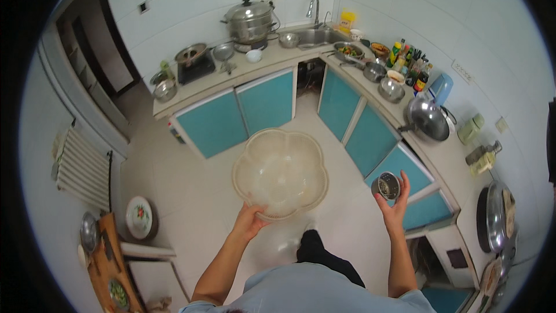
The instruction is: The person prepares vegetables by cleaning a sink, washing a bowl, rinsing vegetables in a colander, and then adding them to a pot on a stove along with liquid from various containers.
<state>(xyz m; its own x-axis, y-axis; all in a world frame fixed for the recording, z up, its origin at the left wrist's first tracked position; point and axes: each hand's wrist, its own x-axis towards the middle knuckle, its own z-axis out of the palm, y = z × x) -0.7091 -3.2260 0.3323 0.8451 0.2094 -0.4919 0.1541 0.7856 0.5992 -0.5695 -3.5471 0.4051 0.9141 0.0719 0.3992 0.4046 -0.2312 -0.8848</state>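
Note:
My left hand (250, 221) grips the near rim of a cream plastic basket (282, 174) with a scalloped, flower-like outline and a perforated wall. The basket is held over the floor in front of me, and no contents show inside it. Off to the right, my right hand (394, 208) holds a small metal cup with holes (386, 186) between thumb and fingers. Its mouth faces up towards me, and what lies at its bottom is too small to tell. The cup and the basket are well apart.
An L-shaped counter (269, 56) with teal cabinet doors (213, 117) runs along the back and right. On it stand a steamer pot (249, 21), a sink (319, 37), bottles (421, 79) and a wok (428, 119). At left are a radiator (84, 167), an enamel basin (140, 217) and a wooden board (108, 248).

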